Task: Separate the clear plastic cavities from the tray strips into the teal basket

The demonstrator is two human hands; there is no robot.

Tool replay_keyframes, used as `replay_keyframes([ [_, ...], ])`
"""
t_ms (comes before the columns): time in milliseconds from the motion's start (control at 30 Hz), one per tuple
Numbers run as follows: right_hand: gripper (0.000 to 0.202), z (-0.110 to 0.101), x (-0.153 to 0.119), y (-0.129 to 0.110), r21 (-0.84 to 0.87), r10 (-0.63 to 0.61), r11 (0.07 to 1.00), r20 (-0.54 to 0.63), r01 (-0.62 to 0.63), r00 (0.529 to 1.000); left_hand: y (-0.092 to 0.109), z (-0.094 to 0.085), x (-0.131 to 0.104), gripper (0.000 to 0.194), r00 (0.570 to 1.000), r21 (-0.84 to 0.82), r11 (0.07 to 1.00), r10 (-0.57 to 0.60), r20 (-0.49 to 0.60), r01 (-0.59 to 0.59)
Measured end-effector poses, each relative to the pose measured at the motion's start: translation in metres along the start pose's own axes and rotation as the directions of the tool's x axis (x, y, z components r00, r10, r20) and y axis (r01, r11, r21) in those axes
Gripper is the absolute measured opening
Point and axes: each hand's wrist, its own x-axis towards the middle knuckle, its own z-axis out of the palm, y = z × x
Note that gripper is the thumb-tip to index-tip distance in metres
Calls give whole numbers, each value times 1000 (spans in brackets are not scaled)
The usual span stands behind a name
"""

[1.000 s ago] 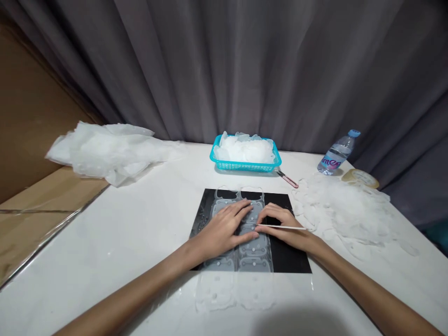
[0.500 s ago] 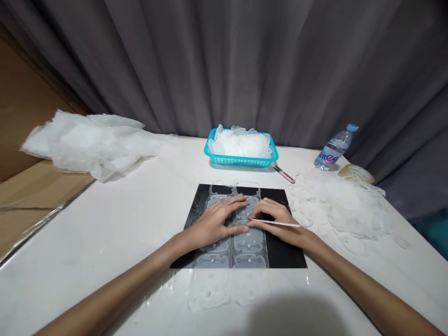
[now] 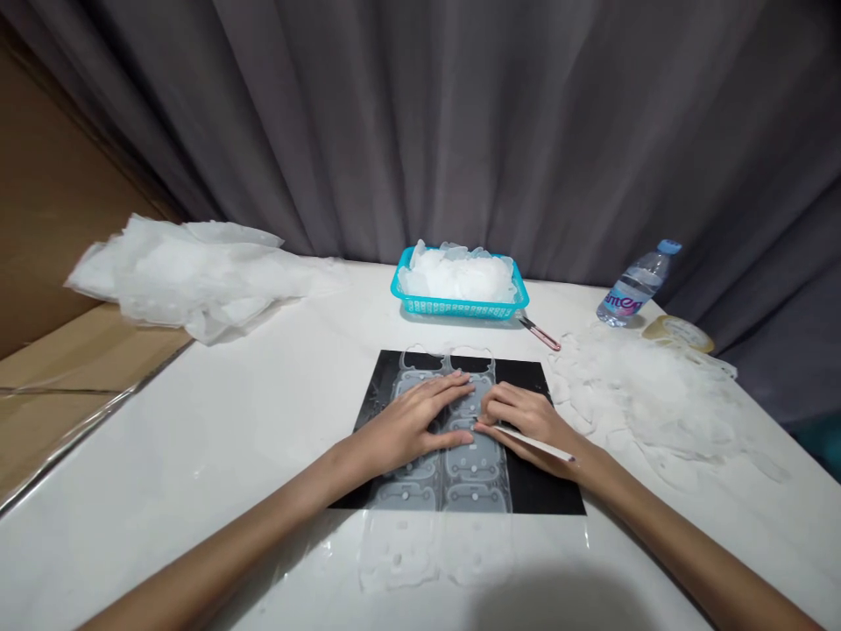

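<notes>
A translucent sheet of moulded rounded shapes lies over a black mat, its near end reaching past the mat onto the white table. My left hand rests flat on the sheet with fingers spread, holding nothing. Just to its right, my right hand pinches a thin white stick-like tool. The tool's tip is at the sheet, by my right fingertips, and its back end points toward my right wrist.
At the back stands a turquoise basket of translucent pieces, beside small snips. Right are a water bottle, a tape roll and a translucent heap. Plastic sheets and cardboard lie left.
The tool in my right hand has swung so its back end sits lower, and my right fingers have curled more. My left hand stays on the sheet. The whole view has shifted slightly.
</notes>
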Motion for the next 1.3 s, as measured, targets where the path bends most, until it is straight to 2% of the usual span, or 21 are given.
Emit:
replay_keyframes([
  [133, 19, 1, -2, 0, -51, 0, 999, -12, 0, 1000, 0, 1, -1, 72, 1000, 26, 1000, 13, 9, -13],
  [233, 20, 8, -1, 2, -145, -58, 988, -48, 50, 997, 0, 2, -1, 73, 1000, 25, 999, 20, 5, -20],
  [333, 13, 12, 0, 3, -126, -65, 990, -43, 59, 997, 0, 2, -3, 75, 1000, -2, 1000, 6, 3, -6],
  [400, 16, 14, 0, 2, -107, -28, 994, -25, 25, 999, 1, 2, -4, 80, 1000, -40, 999, -18, -1, 18],
  [500, 19, 14, 3, 7, -132, -71, 989, -6, 70, 997, -1, 2, -3, 99, 997, -85, 994, -73, 2, 73],
  [567, 19, 8, 10, 20, -144, -47, 989, -108, 31, 993, -2, 2, -2, 109, 996, -87, 992, -89, 19, 90],
  [600, 20, 2, 16, 29, -139, 18, 989, -210, -48, 978, -2, 1, -1, 111, 996, -82, 993, -88, 31, 91],
  [633, 20, -7, 22, 39, -137, 122, 972, -405, -192, 906, -2, 0, -1, 111, 995, -75, 993, -84, 48, 88],
  [667, 23, -18, 29, 50, -130, 178, 949, -526, -286, 831, -1, -1, -1, 110, 994, -68, 994, -82, 66, 86],
  [700, 25, -31, 35, 61, -109, 228, 919, -636, -379, 737, -1, -2, -1, 108, 993, -62, 994, -80, 85, 85],
  [733, 25, -44, 41, 71, -89, 260, 894, -697, -440, 669, 0, -4, -1, 107, 992, -56, 995, -79, 101, 85],
  [833, 26, -80, 49, 87, -20, 333, 825, -790, -564, 515, 1, -7, -2, 101, 991, -49, 996, -68, 115, 74],
  [867, 29, -88, 50, 87, 35, 368, 822, -794, -568, 484, 1, -7, -2, 99, 992, -51, 996, -64, 105, 70],
  [900, 31, -93, 50, 85, 107, 415, 831, -773, -546, 480, 0, -7, -3, 99, 994, -55, 996, -65, 93, 70],
  [933, 34, -96, 50, 80, 197, 470, 844, -718, -498, 513, 0, -6, -3, 99, 994, -66, 995, -71, 78, 76],
  [1000, 36, -93, 50, 66, 409, 555, 829, -507, -382, 660, -1, -5, -4, 103, 994, -109, 989, -96, 44, 100],
  [1033, 36, -88, 51, 58, 506, 557, 793, -373, -341, 742, -1, -5, -5, 106, 994, -148, 983, -109, 22, 111],
  [1100, 33, -74, 55, 40, 647, 497, 699, -131, -306, 858, 0, -7, -6, 104, 989, -263, 957, -140, -39, 125],
  [1133, 33, -67, 57, 32, 685, 453, 661, -39, -307, 891, 1, -8, -6, 99, 985, -333, 935, -154, -73, 121],
  [1200, 32, -54, 60, 19, 741, 382, 597, 75, -308, 921, 4, -12, -6, 81, 978, -474, 877, -164, -129, 84],
  [1300, 33, -41, 63, 10, 797, 340, 523, 131, -303, 931, 12, -18, -4, 45, 972, -623, 781, -171, -159, 35],
])
